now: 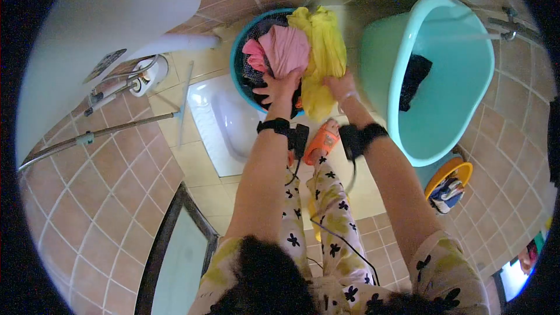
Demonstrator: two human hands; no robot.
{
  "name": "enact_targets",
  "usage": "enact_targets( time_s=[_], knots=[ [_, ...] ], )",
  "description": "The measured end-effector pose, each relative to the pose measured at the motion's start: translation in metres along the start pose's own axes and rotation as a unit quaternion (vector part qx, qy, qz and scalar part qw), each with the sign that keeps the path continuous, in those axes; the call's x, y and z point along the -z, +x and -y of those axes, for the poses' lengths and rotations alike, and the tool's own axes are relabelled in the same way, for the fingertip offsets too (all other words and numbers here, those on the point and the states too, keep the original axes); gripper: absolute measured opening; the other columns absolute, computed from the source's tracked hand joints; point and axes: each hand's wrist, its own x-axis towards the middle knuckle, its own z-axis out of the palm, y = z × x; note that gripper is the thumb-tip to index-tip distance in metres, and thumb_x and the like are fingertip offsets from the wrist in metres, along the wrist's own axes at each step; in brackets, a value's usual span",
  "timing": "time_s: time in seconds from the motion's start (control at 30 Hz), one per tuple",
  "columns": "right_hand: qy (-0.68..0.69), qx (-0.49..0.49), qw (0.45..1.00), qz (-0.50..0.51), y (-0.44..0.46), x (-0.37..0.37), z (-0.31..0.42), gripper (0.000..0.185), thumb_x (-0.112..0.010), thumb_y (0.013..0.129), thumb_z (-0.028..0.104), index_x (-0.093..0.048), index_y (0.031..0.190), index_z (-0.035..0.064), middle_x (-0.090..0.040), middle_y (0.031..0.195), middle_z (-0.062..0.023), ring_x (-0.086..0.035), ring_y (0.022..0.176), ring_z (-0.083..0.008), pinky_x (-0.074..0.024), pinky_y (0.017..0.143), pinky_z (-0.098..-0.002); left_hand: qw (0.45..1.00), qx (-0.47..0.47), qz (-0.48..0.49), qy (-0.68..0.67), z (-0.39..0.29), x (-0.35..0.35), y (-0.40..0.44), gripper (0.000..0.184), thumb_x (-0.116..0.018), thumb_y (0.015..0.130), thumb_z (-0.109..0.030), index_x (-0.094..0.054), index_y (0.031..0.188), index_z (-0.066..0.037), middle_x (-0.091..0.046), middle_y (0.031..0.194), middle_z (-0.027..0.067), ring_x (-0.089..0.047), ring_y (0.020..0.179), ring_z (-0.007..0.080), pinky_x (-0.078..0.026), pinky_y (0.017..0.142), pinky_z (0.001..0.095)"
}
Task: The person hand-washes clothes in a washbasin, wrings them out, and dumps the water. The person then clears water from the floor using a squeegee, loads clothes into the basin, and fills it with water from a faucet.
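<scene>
A blue round basin (236,61) on the floor is heaped with clothes, among them a pink cloth (284,49) and dark patterned fabric. My left hand (277,88) rests on the heap just below the pink cloth, its fingers spread. A yellow cloth (326,46) hangs over the basin's right side. At its lower right edge my right hand (343,88) has its fingers closed on the fabric. To the right stands a large turquoise tub (452,102) with a black cloth (415,80) inside.
A white squat toilet (224,119) lies left of the basin. A mop pole (111,132) crosses the left side. Below the tub sits an orange basin (461,169) with clothes. A wall tap (510,26) is at the upper right. Cables hang from my wrist devices.
</scene>
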Motion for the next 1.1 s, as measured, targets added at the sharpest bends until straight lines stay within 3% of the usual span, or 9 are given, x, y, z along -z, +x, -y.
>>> enact_targets(
  time_s=[0.13, 0.33, 0.43, 0.6, 0.7, 0.9, 0.97, 1.07, 1.1],
  knots=[
    [0.154, 0.084, 0.984, 0.019, -0.098, 0.036, 0.025, 0.034, -0.059, 0.065, 0.002, -0.053, 0.098, -0.001, -0.061, 0.088, -0.009, -0.058, 0.078, -0.0189, -0.0477, 0.068, -0.0294, 1.0, 0.025, 0.009, 0.007, 0.021, -0.011, 0.043, 0.083, -0.073, 0.049, -0.044, -0.041, 0.122, -0.02, -0.019, 0.13, 0.0216, -0.031, 0.113, 0.0486, -0.034, 0.092, 0.0517],
    [0.172, -0.055, 0.983, -0.043, -0.274, 0.182, 0.099, 0.02, -0.055, 0.065, 0.013, -0.056, 0.082, 0.0035, -0.055, 0.084, -0.0091, -0.055, 0.077, -0.0196, -0.047, 0.074, -0.0313, 0.997, -0.037, 0.028, -0.065, 0.061, -0.024, 0.085, 0.067, -0.073, 0.051, -0.039, -0.051, 0.109, -0.013, -0.027, 0.122, 0.0202, -0.042, 0.105, 0.0423, -0.043, 0.083, 0.0477],
    [0.217, 0.016, 0.96, -0.174, -0.307, 0.292, 0.048, 0.038, -0.052, 0.064, 0.01, -0.05, 0.099, -0.0021, -0.056, 0.089, -0.0104, -0.056, 0.081, -0.0219, -0.0483, 0.074, -0.0327, 0.991, -0.011, 0.075, -0.113, 0.055, -0.006, 0.073, 0.065, -0.072, 0.053, -0.036, -0.051, 0.106, -0.006, -0.031, 0.115, 0.0187, -0.051, 0.09, 0.0309, -0.049, 0.049, 0.0344],
    [-0.006, 0.034, 0.99, -0.14, -0.268, 0.314, 0.096, 0.059, -0.058, 0.068, 0.007, -0.037, 0.122, 0.0007, -0.055, 0.099, -0.0101, -0.056, 0.088, -0.021, -0.047, 0.076, -0.0301, 0.97, -0.114, 0.163, -0.142, 0.091, 0.002, 0.082, 0.046, -0.068, 0.055, -0.024, -0.054, 0.094, -0.003, -0.049, 0.086, 0.0115, -0.054, 0.073, 0.0218, -0.047, 0.049, 0.0311],
    [-0.437, 0.288, 0.817, -0.242, -0.208, 0.321, 0.043, 0.072, -0.067, 0.071, 0.012, -0.027, 0.13, 0.0039, -0.043, 0.119, -0.0141, -0.045, 0.106, -0.0254, -0.045, 0.08, -0.0331, 0.953, -0.14, 0.206, -0.175, 0.076, 0.023, 0.036, 0.032, -0.061, 0.056, -0.013, -0.055, 0.086, -0.001, -0.052, 0.069, 0.0059, -0.054, 0.061, 0.0167, -0.046, 0.051, 0.0289],
    [-0.006, -0.005, 0.995, 0.1, -0.193, 0.13, 0.026, 0.084, -0.065, 0.076, 0.035, -0.012, 0.137, 0.0125, -0.032, 0.129, -0.0131, -0.045, 0.108, -0.0251, -0.0471, 0.079, -0.0373, 0.869, -0.039, 0.265, -0.416, 0.072, 0.085, -0.092, 0.041, -0.053, 0.056, -0.003, -0.05, 0.097, 0.001, -0.054, 0.081, 0.0047, -0.056, 0.071, 0.0133, -0.045, 0.056, 0.0243],
    [0.284, -0.171, 0.918, 0.216, -0.172, 0.086, -0.007, 0.082, -0.048, 0.079, 0.056, -0.002, 0.138, 0.0227, -0.012, 0.14, -0.0122, -0.031, 0.121, -0.0329, -0.0372, 0.086, -0.0574, 0.859, -0.054, 0.288, -0.42, 0.076, 0.102, -0.121, 0.046, -0.053, 0.056, -0.003, -0.048, 0.101, 0.001, -0.055, 0.085, 0.0046, -0.055, 0.075, 0.0133, -0.046, 0.059, 0.0249],
    [0.544, -0.209, 0.759, 0.29, -0.173, 0.049, 0.005, 0.049, -0.045, 0.082, 0.054, -0.05, 0.11, 0.0136, -0.055, 0.108, -0.0044, -0.051, 0.099, -0.0215, -0.0409, 0.087, -0.0412, 0.864, -0.132, 0.32, -0.365, 0.08, 0.126, -0.165, 0.052, -0.054, 0.057, -0.003, -0.046, 0.108, 0.001, -0.055, 0.091, 0.0051, -0.055, 0.081, 0.0145, -0.045, 0.068, 0.0272],
    [0.531, -0.157, 0.811, 0.19, -0.172, 0.041, -0.011, 0.046, -0.043, 0.085, 0.05, -0.05, 0.112, 0.0124, -0.053, 0.112, -0.0038, -0.051, 0.099, -0.0206, -0.0408, 0.088, -0.0412, 0.875, -0.19, 0.329, -0.299, 0.079, 0.13, -0.179, 0.053, -0.054, 0.057, -0.004, -0.045, 0.11, 0.0, -0.056, 0.094, 0.0057, -0.056, 0.083, 0.0155, -0.044, 0.074, 0.029]
  ],
)
